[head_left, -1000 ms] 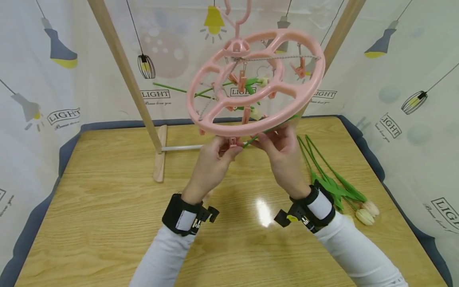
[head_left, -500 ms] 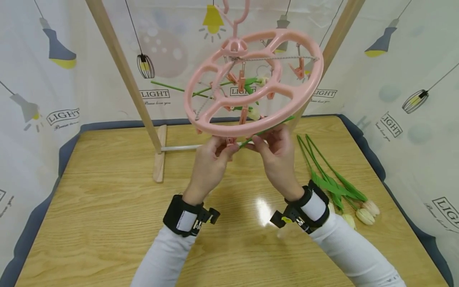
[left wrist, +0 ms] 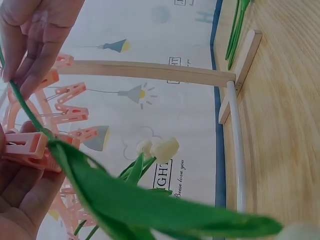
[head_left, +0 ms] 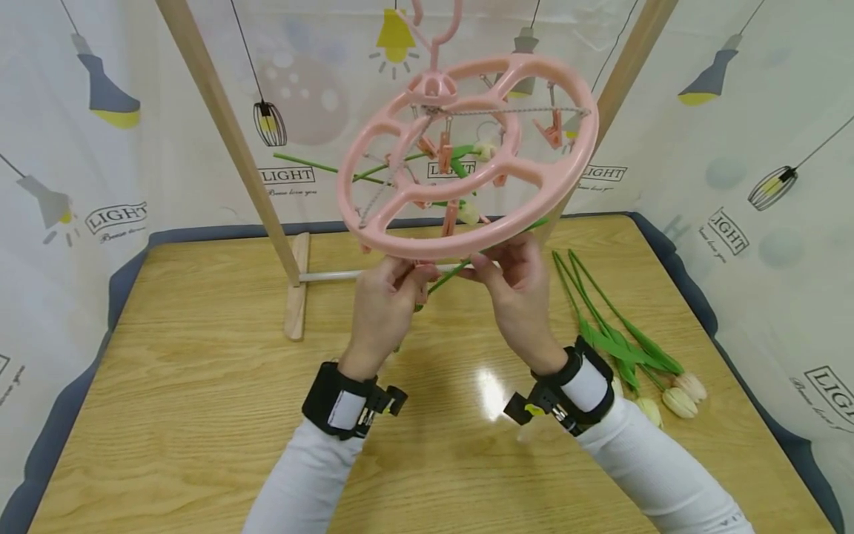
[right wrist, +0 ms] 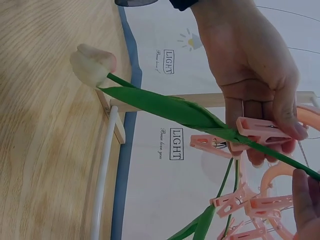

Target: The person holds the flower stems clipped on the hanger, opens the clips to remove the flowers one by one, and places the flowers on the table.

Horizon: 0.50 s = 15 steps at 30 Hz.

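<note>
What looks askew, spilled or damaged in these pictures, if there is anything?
The round pink clip hanger looks askew: in the head view its left side sits lower than its right, while a hanging ring would usually be level. I see nothing spilled or damaged.

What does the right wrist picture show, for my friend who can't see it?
A person's left hand has a pink clothespin in its grip at the stem of a pale tulip, while the right hand holds the stem at the picture's edge. Behind hang more pink clothespins; a wooden table shows at left.
</note>
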Available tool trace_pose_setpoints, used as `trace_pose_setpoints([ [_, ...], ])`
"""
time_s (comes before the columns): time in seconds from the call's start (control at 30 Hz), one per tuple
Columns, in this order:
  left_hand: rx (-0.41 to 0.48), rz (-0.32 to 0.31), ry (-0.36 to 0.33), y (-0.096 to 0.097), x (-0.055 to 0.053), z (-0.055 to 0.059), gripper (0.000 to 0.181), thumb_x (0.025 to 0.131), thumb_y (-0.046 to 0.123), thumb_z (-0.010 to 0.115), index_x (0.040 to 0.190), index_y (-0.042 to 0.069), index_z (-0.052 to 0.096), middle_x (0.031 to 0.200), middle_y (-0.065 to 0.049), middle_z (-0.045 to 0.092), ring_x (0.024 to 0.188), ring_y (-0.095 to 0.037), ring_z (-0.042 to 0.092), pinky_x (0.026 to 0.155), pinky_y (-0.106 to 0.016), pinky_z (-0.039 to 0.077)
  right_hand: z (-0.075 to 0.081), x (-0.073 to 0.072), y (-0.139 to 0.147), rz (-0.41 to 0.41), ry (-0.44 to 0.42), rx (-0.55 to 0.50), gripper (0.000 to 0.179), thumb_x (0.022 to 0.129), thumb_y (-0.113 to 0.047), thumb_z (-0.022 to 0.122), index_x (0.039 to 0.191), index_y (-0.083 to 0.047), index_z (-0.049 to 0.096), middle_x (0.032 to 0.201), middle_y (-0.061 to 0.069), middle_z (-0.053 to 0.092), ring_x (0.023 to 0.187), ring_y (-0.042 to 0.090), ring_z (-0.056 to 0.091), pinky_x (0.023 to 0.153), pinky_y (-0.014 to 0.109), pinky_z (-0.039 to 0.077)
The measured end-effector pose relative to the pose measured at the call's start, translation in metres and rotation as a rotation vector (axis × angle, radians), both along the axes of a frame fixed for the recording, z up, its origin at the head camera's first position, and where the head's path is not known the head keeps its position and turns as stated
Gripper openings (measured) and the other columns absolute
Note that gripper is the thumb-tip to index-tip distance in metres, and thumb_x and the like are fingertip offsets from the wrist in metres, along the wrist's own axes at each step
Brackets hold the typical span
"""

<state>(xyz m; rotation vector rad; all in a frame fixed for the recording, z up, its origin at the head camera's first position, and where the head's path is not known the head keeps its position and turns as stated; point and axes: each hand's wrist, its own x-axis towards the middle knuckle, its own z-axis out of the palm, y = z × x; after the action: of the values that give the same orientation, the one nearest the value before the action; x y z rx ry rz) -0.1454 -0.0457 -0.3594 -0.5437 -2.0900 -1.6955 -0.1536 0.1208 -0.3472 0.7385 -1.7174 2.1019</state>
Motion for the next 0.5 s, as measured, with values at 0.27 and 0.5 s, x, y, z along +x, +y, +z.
trace_pose_setpoints([
  [0.27,-0.068,0.025,0.009,-0.008,-0.001,-0.002,0.008,0.097,0.007,0.062,0.1,0.0,0.064,0.072,-0.013,0.061,0.059,-0.016,0.053,0.056,-0.019,0.044,0.0,0.0,0.009,-0.023,0.032,0.029,0.033,0.095,0.01,0.052,0.12,-0.011,0.05,0.117,-0.001,0.064,0.094,0.015,0.061,0.077,0.028,0.06],
  [0.5,-0.088,0.031,-0.044,-0.016,-0.001,-0.004,0.01,0.096,0.01,0.063,0.1,0.001,0.064,0.087,-0.015,0.067,0.077,-0.019,0.065,0.076,-0.026,0.057,0.003,-0.001,0.019,-0.065,0.067,0.01,0.028,0.096,0.006,0.055,0.118,-0.009,0.051,0.106,0.001,0.058,0.093,0.012,0.059,0.078,0.023,0.058],
])
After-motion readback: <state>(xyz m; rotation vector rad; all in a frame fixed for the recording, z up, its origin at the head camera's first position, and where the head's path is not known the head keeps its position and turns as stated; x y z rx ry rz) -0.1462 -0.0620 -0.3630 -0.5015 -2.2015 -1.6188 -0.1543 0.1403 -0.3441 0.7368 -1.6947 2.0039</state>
